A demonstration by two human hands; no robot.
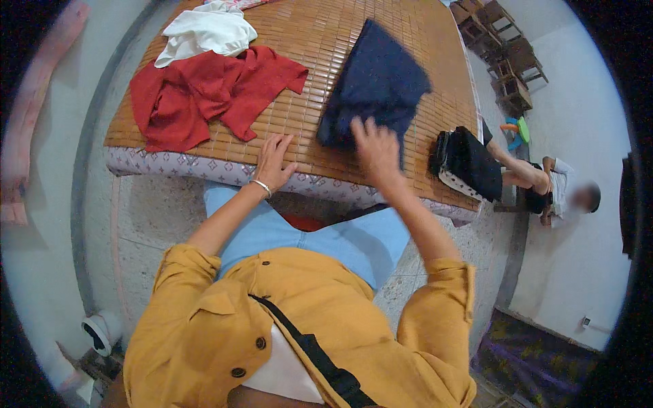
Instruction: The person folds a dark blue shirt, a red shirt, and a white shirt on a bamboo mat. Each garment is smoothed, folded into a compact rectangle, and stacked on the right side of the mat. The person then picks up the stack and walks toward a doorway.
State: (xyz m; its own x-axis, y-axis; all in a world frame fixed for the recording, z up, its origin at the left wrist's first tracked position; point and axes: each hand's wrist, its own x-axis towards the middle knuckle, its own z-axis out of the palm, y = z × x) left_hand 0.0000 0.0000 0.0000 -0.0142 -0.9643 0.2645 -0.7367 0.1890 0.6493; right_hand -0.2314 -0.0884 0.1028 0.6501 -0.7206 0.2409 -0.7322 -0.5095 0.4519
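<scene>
Surface: slatted mat [320, 41] is laid over patterned cloth [204, 167]
Navy garment [374, 78]: placed on mat, touched by right hand [377, 153]
Right fingers: blurred, grip cannot be told
Left hand [275, 163]: unclenched, rested on mat's near edge
Mat sides: red garment [211, 95] left, black clothes [473, 160] right
Room: wooden stools [522, 54] are piled by wall [571, 81]; person [563, 180] is seen nearby

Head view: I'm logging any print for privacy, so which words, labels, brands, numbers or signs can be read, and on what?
No text can be read anywhere.
Pale cloth edge below the slatted mat: repeating motifs, too small to read as text.
Navy cloth under the right hand: no lettering visible.
</scene>
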